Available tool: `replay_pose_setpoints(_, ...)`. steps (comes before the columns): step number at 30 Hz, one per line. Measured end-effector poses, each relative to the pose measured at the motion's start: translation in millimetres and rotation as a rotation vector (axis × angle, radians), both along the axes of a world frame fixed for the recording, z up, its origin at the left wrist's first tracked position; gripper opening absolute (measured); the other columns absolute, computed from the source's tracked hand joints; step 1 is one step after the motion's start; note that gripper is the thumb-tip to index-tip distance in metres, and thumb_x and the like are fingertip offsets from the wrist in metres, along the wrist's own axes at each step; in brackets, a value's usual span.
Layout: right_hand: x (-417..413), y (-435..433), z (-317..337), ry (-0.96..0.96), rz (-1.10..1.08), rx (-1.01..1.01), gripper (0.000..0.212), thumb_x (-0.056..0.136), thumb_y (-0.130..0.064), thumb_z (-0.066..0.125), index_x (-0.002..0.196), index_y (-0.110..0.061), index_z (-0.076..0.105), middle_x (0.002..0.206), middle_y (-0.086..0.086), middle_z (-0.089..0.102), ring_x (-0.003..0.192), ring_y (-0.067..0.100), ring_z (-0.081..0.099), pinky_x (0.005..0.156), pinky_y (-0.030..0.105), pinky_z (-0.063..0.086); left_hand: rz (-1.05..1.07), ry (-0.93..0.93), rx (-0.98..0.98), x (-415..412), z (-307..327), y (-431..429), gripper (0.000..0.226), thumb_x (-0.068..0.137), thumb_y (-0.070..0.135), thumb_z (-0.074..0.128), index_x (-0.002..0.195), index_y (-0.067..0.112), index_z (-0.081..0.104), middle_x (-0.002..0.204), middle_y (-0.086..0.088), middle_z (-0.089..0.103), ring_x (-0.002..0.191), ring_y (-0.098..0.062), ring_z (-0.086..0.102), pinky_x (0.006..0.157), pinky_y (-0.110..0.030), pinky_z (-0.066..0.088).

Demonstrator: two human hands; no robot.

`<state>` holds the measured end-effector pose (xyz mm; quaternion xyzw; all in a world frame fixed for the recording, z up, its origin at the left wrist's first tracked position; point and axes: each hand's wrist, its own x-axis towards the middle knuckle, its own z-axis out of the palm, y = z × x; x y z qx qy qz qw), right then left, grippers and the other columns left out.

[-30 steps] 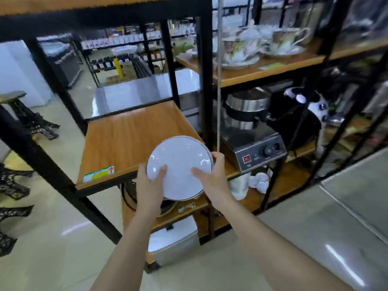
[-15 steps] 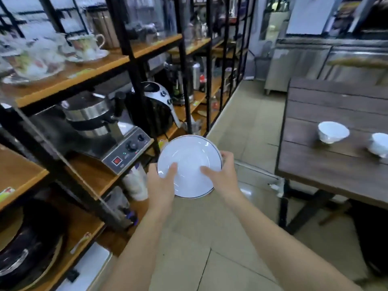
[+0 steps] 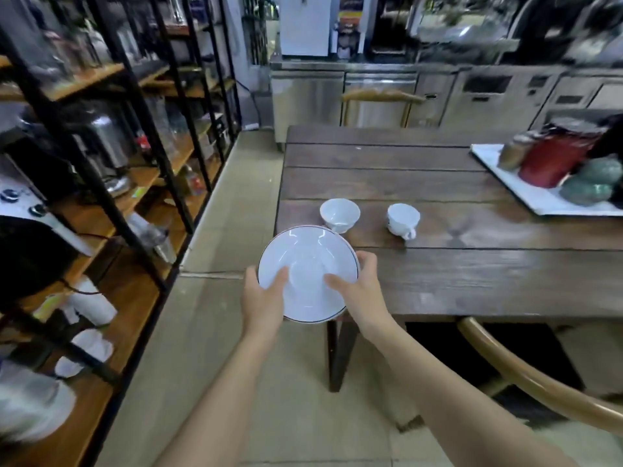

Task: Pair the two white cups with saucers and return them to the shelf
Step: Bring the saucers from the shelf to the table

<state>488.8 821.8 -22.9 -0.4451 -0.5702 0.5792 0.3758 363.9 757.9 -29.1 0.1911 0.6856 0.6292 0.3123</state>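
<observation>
I hold a white saucer (image 3: 303, 257) with a dark rim in both hands, over the near left corner of the dark wooden table (image 3: 472, 281). My left hand (image 3: 263, 298) grips its left edge, thumb on top. My right hand (image 3: 360, 291) grips its right edge. Whether a second saucer lies stacked beneath it is hidden. Two white cups stand on the table just beyond the saucer: one (image 3: 339, 214) upright and empty, the other (image 3: 403, 220) to its right, with its handle toward me.
A black metal shelf unit (image 3: 141, 183) with wooden boards and kitchen appliances runs along the left. A white tray (image 3: 539, 197) with a red pot and jars sits at the table's far right. A curved wooden chair back (image 3: 539, 382) stands at the lower right. Steel counters line the back.
My view has swung right from the shelf to the table. Both hands have carried the saucer along, and the two cups are now close in front of it.
</observation>
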Motion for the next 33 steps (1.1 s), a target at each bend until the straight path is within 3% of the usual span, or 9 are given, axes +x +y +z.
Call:
replay_pose_setpoints(4, 26.3, 46.2, -14.2, -0.045, -0.052, -0.011, 0.043, 0.083, -0.008, 0.062, 0.113, -0.017, 0.033, 0.096, -0.017, 0.048, 0.088, 0.001, 0.052, 0.070, 0.019, 0.044, -0.060, 0.027, -0.066, 20.9, -12.2, 48.8, 0.017, 0.080, 0.037, 0.064, 0.079, 0.029, 0.048, 0.086, 0.009, 0.063, 0.084, -0.021, 0.061, 0.078, -0.040, 0.049)
replay_pose_setpoints(10, 49.6, 101.6, -35.6, -0.146, -0.122, -0.049, 0.041, 0.084, -0.002, 0.058, 0.115, -0.012, 0.033, 0.101, -0.007, 0.047, 0.095, 0.013, 0.050, 0.069, 0.019, 0.042, -0.192, -0.049, -0.207, 32.1, -28.9, 111.7, 0.009, 0.089, 0.019, 0.051, 0.080, 0.020, 0.051, 0.084, 0.001, 0.058, 0.083, -0.024, 0.056, 0.080, -0.046, 0.053)
replay_pose_setpoints(14, 60.0, 130.8, -52.7, -0.224, -0.164, -0.100, 0.038, 0.082, 0.002, 0.056, 0.110, -0.013, 0.034, 0.101, -0.002, 0.047, 0.095, 0.017, 0.049, 0.066, 0.018, 0.042, -0.296, -0.064, -0.271, 29.6, -40.2, 146.5, 0.008, 0.089, 0.009, 0.052, 0.086, 0.009, 0.060, 0.081, -0.004, 0.061, 0.076, -0.025, 0.061, 0.062, -0.039, 0.059)
replay_pose_setpoints(19, 62.3, 159.1, -76.8, -0.283, -0.212, -0.177, 0.038, 0.080, 0.000, 0.060, 0.110, -0.012, 0.040, 0.119, 0.013, 0.052, 0.107, 0.027, 0.054, 0.086, 0.039, 0.049, -0.384, -0.048, -0.364, 26.5, -58.0, 180.3, 0.018, 0.089, 0.006, 0.053, 0.073, 0.010, 0.061, 0.081, -0.011, 0.064, 0.073, -0.025, 0.062, 0.058, -0.037, 0.058)
replay_pose_setpoints(24, 62.2, 178.9, -91.9, -0.406, -0.207, -0.182, 0.042, 0.083, -0.004, 0.061, 0.120, -0.004, 0.042, 0.114, 0.007, 0.051, 0.098, 0.019, 0.051, 0.063, 0.016, 0.040, -0.449, 0.011, -0.449, 24.8, -75.4, 197.1, 0.020, 0.086, 0.006, 0.056, 0.067, 0.004, 0.059, 0.086, -0.019, 0.065, 0.081, -0.032, 0.064, 0.070, -0.047, 0.060)
replay_pose_setpoints(28, 60.0, 189.4, -102.3, -0.457, -0.189, -0.169, 0.043, 0.083, -0.006, 0.062, 0.122, -0.003, 0.043, 0.113, 0.007, 0.053, 0.098, 0.019, 0.052, 0.058, 0.004, 0.041, -0.469, 0.083, -0.473, 17.9, -90.8, 206.7, 0.022, 0.080, 0.012, 0.063, 0.083, -0.010, 0.062, 0.092, -0.025, 0.068, 0.083, -0.039, 0.066, 0.075, -0.060, 0.055)
replay_pose_setpoints(33, 57.8, 203.1, -109.4, -0.484, -0.163, -0.156, 0.039, 0.082, -0.010, 0.063, 0.119, -0.009, 0.049, 0.120, 0.010, 0.056, 0.106, 0.023, 0.056, 0.083, 0.031, 0.044, -0.461, 0.149, -0.521, 19.0, -94.3, 212.9, 0.018, 0.083, 0.015, 0.063, 0.087, -0.002, 0.066, 0.095, -0.018, 0.069, 0.091, -0.035, 0.066, 0.076, -0.054, 0.057)
